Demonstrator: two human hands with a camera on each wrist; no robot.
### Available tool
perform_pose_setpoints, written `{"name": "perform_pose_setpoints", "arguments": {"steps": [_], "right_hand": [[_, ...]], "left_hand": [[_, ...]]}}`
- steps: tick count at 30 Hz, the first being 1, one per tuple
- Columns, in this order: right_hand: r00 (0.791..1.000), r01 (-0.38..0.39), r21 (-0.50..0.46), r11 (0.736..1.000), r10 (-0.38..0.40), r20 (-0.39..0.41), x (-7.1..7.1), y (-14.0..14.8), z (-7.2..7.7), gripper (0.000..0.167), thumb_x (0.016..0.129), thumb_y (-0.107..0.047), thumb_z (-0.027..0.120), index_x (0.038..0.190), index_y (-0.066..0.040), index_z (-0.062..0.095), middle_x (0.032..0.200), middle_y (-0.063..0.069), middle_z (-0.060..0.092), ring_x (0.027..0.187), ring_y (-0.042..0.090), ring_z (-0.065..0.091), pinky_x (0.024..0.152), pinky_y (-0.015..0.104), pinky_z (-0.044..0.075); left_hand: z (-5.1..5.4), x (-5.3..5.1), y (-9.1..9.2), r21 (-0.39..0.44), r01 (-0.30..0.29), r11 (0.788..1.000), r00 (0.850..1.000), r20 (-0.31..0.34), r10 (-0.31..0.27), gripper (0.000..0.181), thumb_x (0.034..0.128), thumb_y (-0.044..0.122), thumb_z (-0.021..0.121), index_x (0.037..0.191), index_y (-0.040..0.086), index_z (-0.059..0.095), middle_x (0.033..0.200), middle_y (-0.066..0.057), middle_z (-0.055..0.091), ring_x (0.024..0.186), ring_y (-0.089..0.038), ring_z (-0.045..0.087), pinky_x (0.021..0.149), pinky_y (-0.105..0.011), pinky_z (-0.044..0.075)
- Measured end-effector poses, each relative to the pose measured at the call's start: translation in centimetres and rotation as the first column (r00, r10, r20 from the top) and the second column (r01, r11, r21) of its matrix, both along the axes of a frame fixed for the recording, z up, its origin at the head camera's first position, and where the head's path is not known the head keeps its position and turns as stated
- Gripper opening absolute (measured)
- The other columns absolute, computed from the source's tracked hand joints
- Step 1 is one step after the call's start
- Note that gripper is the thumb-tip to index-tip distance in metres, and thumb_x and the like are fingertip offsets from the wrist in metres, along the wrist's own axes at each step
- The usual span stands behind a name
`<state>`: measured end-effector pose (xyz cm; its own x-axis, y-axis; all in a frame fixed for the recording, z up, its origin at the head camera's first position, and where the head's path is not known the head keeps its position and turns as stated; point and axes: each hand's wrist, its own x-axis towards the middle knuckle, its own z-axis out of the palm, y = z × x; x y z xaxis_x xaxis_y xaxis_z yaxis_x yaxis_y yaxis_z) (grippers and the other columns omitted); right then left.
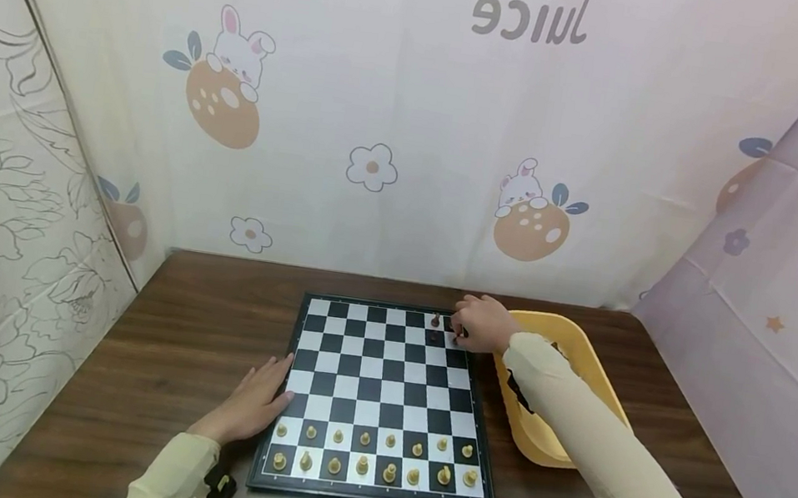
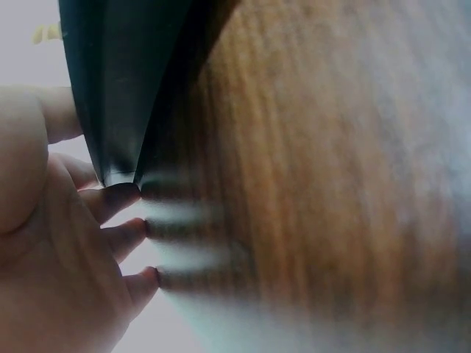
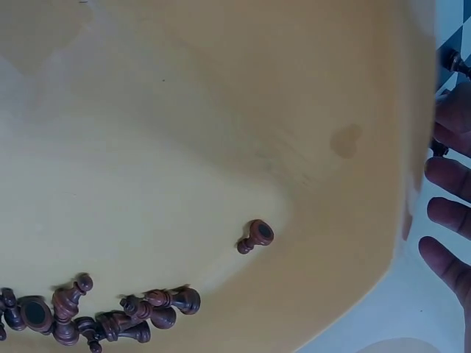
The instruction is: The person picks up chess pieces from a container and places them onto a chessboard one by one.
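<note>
A black-and-white chessboard [image 1: 380, 390] lies on the table, with two rows of light gold chess pieces [image 1: 362, 465] along its near side. My left hand [image 1: 246, 404] rests against the board's left edge, fingers extended; the left wrist view shows the fingertips at the board's dark side [image 2: 125, 95]. At the far right corner, my right hand [image 1: 486, 325] pinches a dark chess piece [image 3: 439, 148], mostly hidden by the fingers. Just left of that hand stand a dark piece [image 1: 436, 319] and, nearer, another dark piece [image 1: 435, 336], hard to make out on its square.
Right of the board stands a yellow plastic basket [image 1: 599, 368], under my right forearm. Several dark red-brown chess pieces [image 3: 176, 300] lie inside it along one wall, with a single piece [image 3: 255, 235] apart. A patterned curtain [image 1: 372, 220] hangs behind the brown wooden table [image 1: 208, 316].
</note>
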<state>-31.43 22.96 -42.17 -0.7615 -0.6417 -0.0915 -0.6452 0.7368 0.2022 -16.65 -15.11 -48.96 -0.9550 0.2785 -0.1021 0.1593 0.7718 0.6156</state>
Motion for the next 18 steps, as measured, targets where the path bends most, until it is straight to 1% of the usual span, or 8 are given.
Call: {"name": "perform_pose_setpoints", "arguments": {"steps": [6,10,13,15,18], "right_hand": [[1.000,-0.003,0.003,1.000,0.003,-0.007,-0.1,0.1,-0.1,0.007,0.075,-0.024,0.078,0.075,-0.019,0.073,0.079,-0.004,0.062,0.079,0.016,0.052,0.065,0.031,0.044],[1.000,0.003,0.018,1.000,-0.002,-0.018,0.0,0.2,0.3,0.008,0.075,-0.025,0.078,0.076,-0.019,0.073,0.082,-0.004,0.063,0.079,0.016,0.053,0.067,0.033,0.046],[1.000,0.011,0.009,1.000,-0.011,-0.020,-0.1,0.3,1.0,0.008,0.074,-0.022,0.078,0.079,-0.017,0.074,0.082,-0.004,0.063,0.078,0.016,0.053,0.067,0.034,0.047],[1.000,0.007,-0.005,1.000,-0.007,-0.028,-0.3,0.6,1.7,0.005,0.074,-0.017,0.076,0.078,-0.016,0.074,0.079,-0.005,0.061,0.074,0.016,0.052,0.065,0.034,0.047],[0.998,-0.005,-0.008,1.000,0.004,-0.061,-0.5,1.2,2.9,0.003,0.074,-0.013,0.073,0.077,-0.015,0.072,0.074,-0.005,0.057,0.071,0.016,0.050,0.063,0.033,0.045]], "left_hand": [[0.1,0.0,0.0,0.005,0.002,1.000,1.000,-0.001,-0.002,0.062,0.0993,0.023,0.050,0.150,0.000,0.023,0.152,-0.021,0.028,0.142,-0.039,0.012,0.112,-0.057,0.005],[0.2,0.0,0.1,0.012,0.003,1.000,1.000,0.002,-0.003,0.062,0.0992,0.023,0.050,0.150,0.000,0.023,0.152,-0.021,0.028,0.142,-0.039,0.012,0.113,-0.057,0.005],[0.2,0.1,0.1,0.013,0.002,1.000,1.000,0.005,-0.002,0.062,0.0990,0.023,0.050,0.150,0.001,0.024,0.152,-0.021,0.028,0.142,-0.039,0.012,0.113,-0.057,0.005],[0.2,0.1,0.1,0.014,-0.001,1.000,1.000,0.008,0.001,0.062,0.0990,0.023,0.050,0.150,0.001,0.024,0.152,-0.021,0.028,0.142,-0.039,0.012,0.113,-0.057,0.005],[0.2,0.0,0.0,0.014,-0.004,1.000,1.000,0.009,0.004,0.062,0.0989,0.023,0.050,0.150,0.000,0.024,0.152,-0.021,0.029,0.142,-0.039,0.012,0.113,-0.057,0.005]]}}
